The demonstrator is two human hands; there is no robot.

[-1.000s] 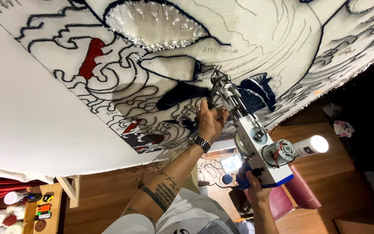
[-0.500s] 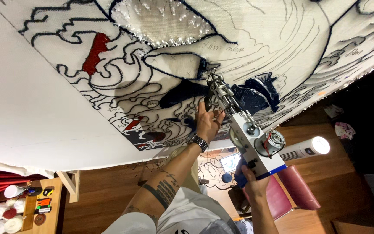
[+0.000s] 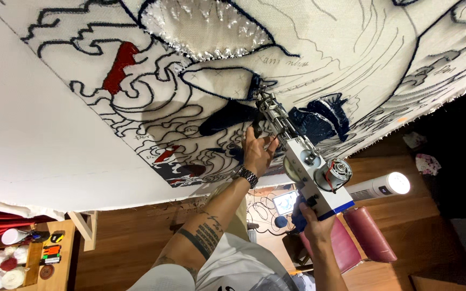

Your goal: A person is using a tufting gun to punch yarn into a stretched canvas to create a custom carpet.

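Tufting gun [image 3: 308, 161], tip against cloth [image 3: 55, 124]. Left hand [image 3: 257, 153] clasping front grip, right hand [image 3: 314, 226] clenched, apparently on blue rear handle.

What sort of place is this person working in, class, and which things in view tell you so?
Probably a rug-tufting workshop. A large stretched cloth bears a drawn design, partly filled with dark blue and red pile. The left hand and right hand hold a tufting gun against it. Yarn balls lie on a wooden side table.

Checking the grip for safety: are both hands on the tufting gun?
Yes, the left hand grips the front handle near the needle and the right hand holds the rear blue grip of the tufting gun.
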